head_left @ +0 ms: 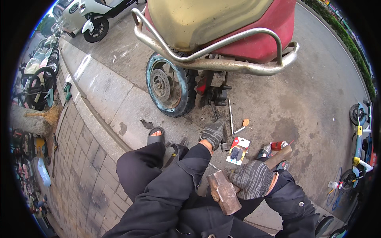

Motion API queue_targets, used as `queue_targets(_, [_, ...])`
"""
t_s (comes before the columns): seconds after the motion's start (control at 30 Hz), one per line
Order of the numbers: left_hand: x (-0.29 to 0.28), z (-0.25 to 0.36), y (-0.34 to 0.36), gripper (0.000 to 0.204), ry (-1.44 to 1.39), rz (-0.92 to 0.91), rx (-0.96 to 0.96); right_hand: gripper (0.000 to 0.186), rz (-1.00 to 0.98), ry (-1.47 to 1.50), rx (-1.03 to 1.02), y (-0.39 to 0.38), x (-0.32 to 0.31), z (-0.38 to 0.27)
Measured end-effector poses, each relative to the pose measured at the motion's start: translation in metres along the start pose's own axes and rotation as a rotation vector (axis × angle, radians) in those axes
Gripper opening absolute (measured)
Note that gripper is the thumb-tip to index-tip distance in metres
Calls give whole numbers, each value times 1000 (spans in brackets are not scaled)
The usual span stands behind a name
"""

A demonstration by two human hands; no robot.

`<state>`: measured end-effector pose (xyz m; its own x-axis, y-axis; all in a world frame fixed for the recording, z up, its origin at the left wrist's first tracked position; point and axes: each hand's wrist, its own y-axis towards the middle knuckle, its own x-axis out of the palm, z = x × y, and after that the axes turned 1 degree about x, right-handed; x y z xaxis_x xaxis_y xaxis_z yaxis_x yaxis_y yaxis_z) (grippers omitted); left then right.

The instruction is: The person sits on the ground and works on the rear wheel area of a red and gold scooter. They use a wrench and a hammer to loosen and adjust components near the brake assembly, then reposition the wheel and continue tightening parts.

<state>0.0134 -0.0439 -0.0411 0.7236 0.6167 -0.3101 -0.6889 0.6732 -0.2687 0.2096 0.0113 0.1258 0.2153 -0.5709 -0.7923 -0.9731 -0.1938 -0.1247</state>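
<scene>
My left hand [213,133], in a grey knit glove, is closed around a dark metal tool [214,110]; its exact kind is hidden. The tool's far end reaches toward the black brake caliper [216,95], beside the scooter's wheel [167,84] with its worn blue rim and brake disc. My right hand [251,179], gloved alike, grips a hammer [223,192] close to its rusty block head, above my lap. The wooden handle sticks out past the hand's far side. Near my left hand lie a socket [224,147] and a carded package [238,151] with a dark part.
The red and gold scooter body [254,35] and a steel guard bar [246,68] overhang the work. A long metal rod [231,116], a red spray can [279,145] and a small orange piece [246,122] lie on the ground. A stone curb [99,119] runs along the left.
</scene>
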Motion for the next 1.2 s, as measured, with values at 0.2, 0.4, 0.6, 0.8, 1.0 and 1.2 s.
queue_targets(0.2, [14, -2, -7, 49, -37, 99, -74, 37, -94, 33, 288, -18, -7, 14])
queue_targets(0.4, [-32, 41, 16, 38, -306, 285, -174, 36, 78, 373, 296, -34, -2, 11])
queue_targets(0.6, [-48, 20, 3, 27, -564, 364, -201, 41, 104, 131, 549, -40, 4, 15])
queue_targets(0.8, [10, -92, -16, 46, 378, -165, -238, 40, 265, -80, 721, -10, 3, 66])
queue_targets(1.0, [44, -221, -38, 46, 895, -642, -189, 30, -172, -290, 796, 31, 114, 170])
queue_targets(1.2, [60, -278, -68, 45, 891, -776, -226, 41, -695, -386, 602, 33, 260, 190])
